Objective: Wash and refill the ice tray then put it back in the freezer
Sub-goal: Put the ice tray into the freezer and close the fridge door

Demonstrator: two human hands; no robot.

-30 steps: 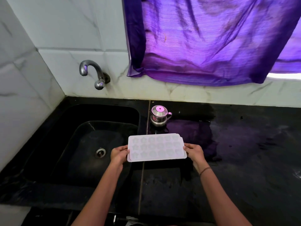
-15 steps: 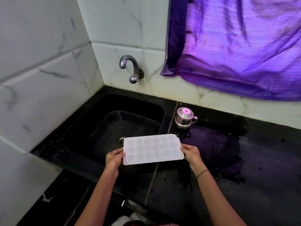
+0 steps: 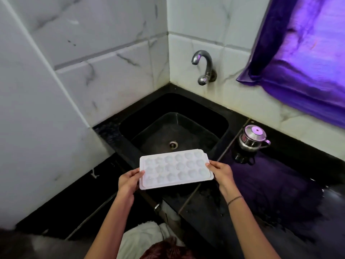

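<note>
Ice tray point(image 3: 175, 169) stays level, left hand point(image 3: 128, 181) and right hand point(image 3: 222, 173) fingers clamped on its ends. Sink point(image 3: 186, 101) now directly beyond fingers: person turning, probably freezer-bound.

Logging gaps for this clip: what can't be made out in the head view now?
Head view, ice tray: water or ice in cells, too faint.
Under the tray: how left hand and right hand grip, hidden by it.
Inside the steel pot: hidden by its lid.
The freezer: outside the frame.
</note>
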